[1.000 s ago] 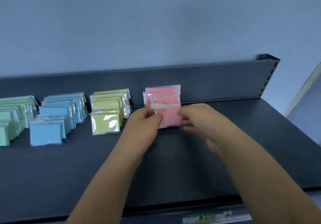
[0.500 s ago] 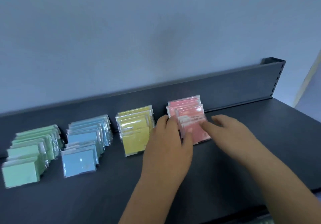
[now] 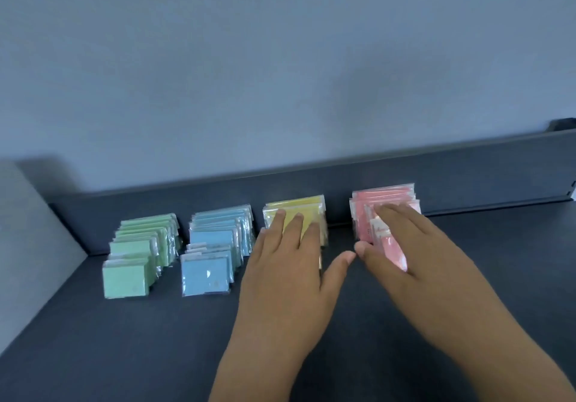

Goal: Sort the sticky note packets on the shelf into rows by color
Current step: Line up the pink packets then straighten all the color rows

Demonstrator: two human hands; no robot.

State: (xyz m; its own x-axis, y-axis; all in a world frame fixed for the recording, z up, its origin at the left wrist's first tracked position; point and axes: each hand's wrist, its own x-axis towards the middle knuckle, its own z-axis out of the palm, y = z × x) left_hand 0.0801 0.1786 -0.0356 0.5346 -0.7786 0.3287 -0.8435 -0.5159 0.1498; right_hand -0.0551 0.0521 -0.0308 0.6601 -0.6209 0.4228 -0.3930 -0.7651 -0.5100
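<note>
Left hand: the left hand [image 3: 286, 264] lies flat with its fingers straight and a little apart. The fingertips rest on the yellow row and grip nothing.
Right hand: the right hand [image 3: 414, 245] is spread wide with the palm down over the pink row. Its thumb is at the left edge of the front packet, and nothing is visibly pinched.
Yellow row: the yellow plastic-wrapped sticky note packets [image 3: 307, 206] overlap in a line that runs back to the shelf's rear panel, partly hidden by the hand.
Pink row: the pink plastic-wrapped sticky note packets [image 3: 363, 214] sit just right of the yellow ones. The front ones look slightly askew.
Other rows: the blue wrapped packets [image 3: 215, 245] and the green wrapped packets [image 3: 137, 255] stand in their own lines to the left, apart from each other.
Shelf: the dark grey flat shelf [image 3: 124, 339] carries all four rows, with no stray packet in view.
Step in hand: the sorting looks finished, so this is probably a final straightening.
Next move: light, even pressure should square the pink front packets without fanning the slippery wrappers.
</note>
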